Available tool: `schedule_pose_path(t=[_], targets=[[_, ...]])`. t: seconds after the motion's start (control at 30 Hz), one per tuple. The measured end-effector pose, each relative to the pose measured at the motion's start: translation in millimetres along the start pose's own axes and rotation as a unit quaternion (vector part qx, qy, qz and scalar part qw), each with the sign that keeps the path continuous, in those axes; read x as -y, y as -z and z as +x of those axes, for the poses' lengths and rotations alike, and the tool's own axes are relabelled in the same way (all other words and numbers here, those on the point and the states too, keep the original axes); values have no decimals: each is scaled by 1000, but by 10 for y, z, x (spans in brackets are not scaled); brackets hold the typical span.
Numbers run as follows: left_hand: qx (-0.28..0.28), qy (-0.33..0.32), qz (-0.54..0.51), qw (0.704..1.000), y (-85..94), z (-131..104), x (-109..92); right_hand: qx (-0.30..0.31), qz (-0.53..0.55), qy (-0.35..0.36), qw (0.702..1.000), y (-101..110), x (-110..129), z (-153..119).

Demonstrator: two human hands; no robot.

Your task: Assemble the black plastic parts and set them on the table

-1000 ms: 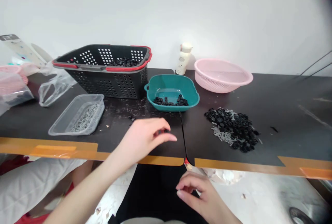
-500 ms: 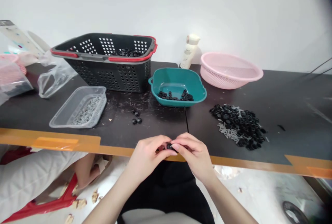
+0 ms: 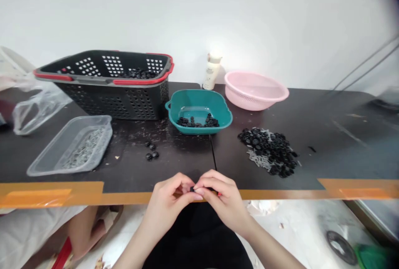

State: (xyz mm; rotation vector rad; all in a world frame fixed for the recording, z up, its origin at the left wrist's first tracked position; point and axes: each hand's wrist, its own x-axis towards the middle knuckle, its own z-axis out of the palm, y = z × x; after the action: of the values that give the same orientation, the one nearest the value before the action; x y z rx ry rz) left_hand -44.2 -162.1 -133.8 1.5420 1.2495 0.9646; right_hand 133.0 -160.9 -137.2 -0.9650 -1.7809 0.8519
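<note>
At the table's front edge, my left hand (image 3: 168, 202) and my right hand (image 3: 225, 201) meet, fingers pinched together. Between the fingertips is a small black part (image 3: 192, 189), mostly hidden, so its exact shape does not show. A bit of red (image 3: 219, 194) shows by my right fingers; what it belongs to I cannot make out. Beyond my left hand lie several small round black pieces (image 3: 152, 156). To the right of my right hand is a heap of black round pieces (image 3: 274, 148), with short grey pins (image 3: 259, 159) along its near side.
A teal basin (image 3: 201, 132) holds more black pieces. Left of it stand a black basket (image 3: 115, 100) with red handles and a clear tub (image 3: 67, 136) of metal pins. A white bottle (image 3: 211, 73) and pink basket (image 3: 254, 98) stand behind. Someone's leg (image 3: 82, 231) shows below left.
The view has swung right, so the table's things sit further left in the picture. My hands stay pinched together at the table edge, with the black part between the fingertips.
</note>
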Motion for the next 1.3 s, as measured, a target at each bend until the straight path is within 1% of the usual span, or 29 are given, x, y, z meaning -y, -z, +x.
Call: schedule_pose_path(t=[0.07,0.13,0.2,0.27,0.37,0.43,0.53,0.67,0.83,0.97,1.1,1.23,1.3], targets=[[7,14,-18,1000,-16,6,17,8,-22,18,1000,40,9,-4],[18,22,-33,999,-45,17,23,0,-46,37,998,83,9,-10],[31,23,-38,999,-83,26,24,-6,-46,39,998,122,5,-22],[27,20,-43,999,-124,28,22,-14,-14,21,1000,157,1,-40],[-1,2,-51,999,-175,10,-4,-60,53,-18,997,203,3,-68],[-9,-14,-55,998,-197,-12,-53,-81,82,-33,993,220,15,-85],[-11,-39,-54,998,-211,-43,-158,-66,81,-29,994,220,48,-108],[-28,-65,-22,997,-206,-76,-237,-40,35,-10,999,210,86,-138],[-22,-74,-12,997,-207,-113,-186,-30,-15,39,999,227,88,-150],[-17,-83,-5,996,-232,-114,-135,-16,-15,49,999,229,83,-152],[-18,-69,-21,997,-241,-112,-121,-7,-35,66,997,224,75,-161],[-17,-56,-22,998,-227,-118,-130,-11,-80,99,992,226,73,-152],[-8,-45,-37,998,-221,-121,-131,-13,-95,121,988,233,82,-136]])
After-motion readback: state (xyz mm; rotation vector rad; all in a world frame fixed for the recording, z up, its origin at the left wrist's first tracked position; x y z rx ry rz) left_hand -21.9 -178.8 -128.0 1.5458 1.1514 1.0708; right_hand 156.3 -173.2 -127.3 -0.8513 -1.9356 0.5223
